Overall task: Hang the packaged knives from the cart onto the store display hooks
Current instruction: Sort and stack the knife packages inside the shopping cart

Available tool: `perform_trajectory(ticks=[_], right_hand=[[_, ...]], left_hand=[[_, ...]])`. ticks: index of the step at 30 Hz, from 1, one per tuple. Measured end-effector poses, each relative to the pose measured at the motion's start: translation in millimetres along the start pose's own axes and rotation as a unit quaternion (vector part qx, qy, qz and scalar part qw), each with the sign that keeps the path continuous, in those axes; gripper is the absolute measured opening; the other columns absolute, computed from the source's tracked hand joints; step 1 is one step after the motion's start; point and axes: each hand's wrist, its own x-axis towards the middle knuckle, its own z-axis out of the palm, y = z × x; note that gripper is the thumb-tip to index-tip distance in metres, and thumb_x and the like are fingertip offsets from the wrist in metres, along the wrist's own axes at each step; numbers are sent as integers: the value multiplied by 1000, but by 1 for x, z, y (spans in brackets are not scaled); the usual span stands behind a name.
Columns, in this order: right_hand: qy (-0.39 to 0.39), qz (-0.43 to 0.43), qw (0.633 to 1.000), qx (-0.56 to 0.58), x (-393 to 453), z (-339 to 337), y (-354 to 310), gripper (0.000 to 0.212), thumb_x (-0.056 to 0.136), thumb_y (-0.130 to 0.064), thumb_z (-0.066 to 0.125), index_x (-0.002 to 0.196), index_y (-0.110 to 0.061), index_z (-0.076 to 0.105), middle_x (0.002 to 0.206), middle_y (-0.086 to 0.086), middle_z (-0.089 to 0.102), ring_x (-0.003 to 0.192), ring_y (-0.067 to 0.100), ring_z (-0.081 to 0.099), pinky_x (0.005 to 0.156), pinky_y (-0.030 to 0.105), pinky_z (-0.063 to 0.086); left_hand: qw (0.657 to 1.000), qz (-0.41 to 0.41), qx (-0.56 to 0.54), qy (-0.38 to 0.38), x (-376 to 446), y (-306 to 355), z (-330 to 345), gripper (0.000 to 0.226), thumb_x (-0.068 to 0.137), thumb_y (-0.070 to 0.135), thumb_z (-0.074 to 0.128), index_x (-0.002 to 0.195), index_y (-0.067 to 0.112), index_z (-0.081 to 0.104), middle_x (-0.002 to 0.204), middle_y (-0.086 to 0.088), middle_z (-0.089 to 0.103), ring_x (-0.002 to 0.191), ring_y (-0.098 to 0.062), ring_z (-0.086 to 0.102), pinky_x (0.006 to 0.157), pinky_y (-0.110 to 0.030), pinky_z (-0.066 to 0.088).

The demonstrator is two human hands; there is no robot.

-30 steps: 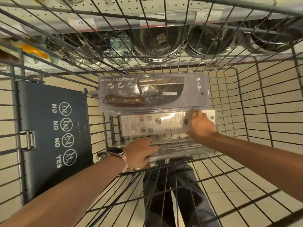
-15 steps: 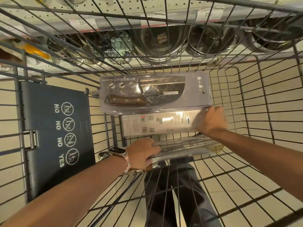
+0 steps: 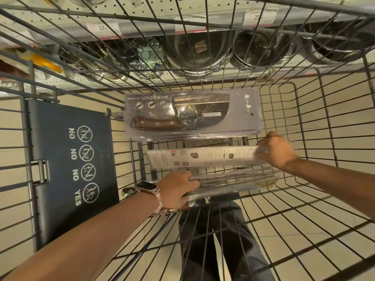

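Observation:
Inside the wire cart (image 3: 316, 122) lies a clear-packaged cleaver (image 3: 190, 114) with a wooden handle, face up at the far side. Nearer me, a second knife package (image 3: 203, 160) shows its white printed back and is tilted up on its right end, where my right hand (image 3: 277, 150) grips it. My left hand (image 3: 176, 189), with a watch on the wrist, holds the left end of a stack of clear knife packages (image 3: 233, 182) at the near side of the cart. No display hooks are in view.
The cart's dark child-seat flap (image 3: 67, 159) with NO/YES pictograms lies at the left. Beyond the cart, a store shelf (image 3: 142, 76) carries metal bowls and strainers (image 3: 194, 51). My legs and the tiled floor show through the cart's wires below.
My right hand has slid to the right end of the white-backed package and lifted it, tilting it off the cart floor. My left hand stays on the clear stack.

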Motion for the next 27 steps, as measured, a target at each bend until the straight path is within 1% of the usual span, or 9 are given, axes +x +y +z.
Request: perform_trajectory(ticks=[3,5,7,9,11,13,18,23,27], right_hand=[[-37,-87,994,57,-12,-19,1,22,83,-41,63,84,-20,68,103,-3,55,96,15,56,84,24,42],[-94,-69,985,124,-14,-26,-5,39,83,-54,53,72,-20,67,89,-3,67,89,16,61,86,30,45],[-157,-33,972,174,-10,-23,-12,51,86,-55,46,61,-15,64,72,4,70,87,19,65,95,35,43],[-214,-18,967,140,-4,-14,-18,51,87,-52,51,57,-13,62,70,7,69,85,18,66,98,36,42],[-249,-14,963,100,1,-10,-24,43,83,-51,59,72,-10,66,80,6,67,82,17,64,91,34,47],[-281,7,951,129,4,-11,-24,42,74,-50,69,95,-14,62,98,1,63,92,18,60,84,31,50],[-385,45,911,138,13,-13,-22,91,70,-52,72,144,-19,32,145,5,40,129,24,42,103,34,38],[-437,11,898,46,20,-19,-28,83,65,-67,63,133,-21,50,143,2,44,130,21,40,110,38,30],[-470,12,881,60,18,-22,-32,101,52,-75,69,134,-21,48,146,1,41,137,21,32,115,42,21]], left_hand=[[1000,1,-4,5,0,0,0,28,89,31,54,115,21,49,113,-5,48,96,-19,47,82,-36,47],[1000,5,-8,7,-1,0,0,29,89,30,55,116,22,49,116,-6,49,98,-20,48,82,-36,47],[1000,6,-15,7,-1,1,0,31,89,29,56,119,22,50,121,-7,48,102,-21,49,84,-35,47],[1000,4,-15,4,-2,1,1,32,89,28,56,120,22,50,126,-8,47,105,-23,49,86,-35,47],[1000,5,-14,1,-2,0,1,32,89,28,56,120,22,50,126,-9,46,105,-24,50,87,-37,47],[1000,8,-6,2,-2,1,1,33,89,29,56,120,22,50,123,-9,48,100,-23,51,83,-37,48],[1000,4,2,1,-3,3,2,37,91,29,54,126,20,48,121,-9,47,98,-22,49,80,-33,47],[1000,2,6,-11,-2,2,2,39,91,30,52,128,21,45,121,-10,46,101,-22,48,83,-37,47],[1000,8,9,-10,-3,2,6,40,92,29,51,131,20,44,127,-10,45,104,-23,49,85,-36,47]])
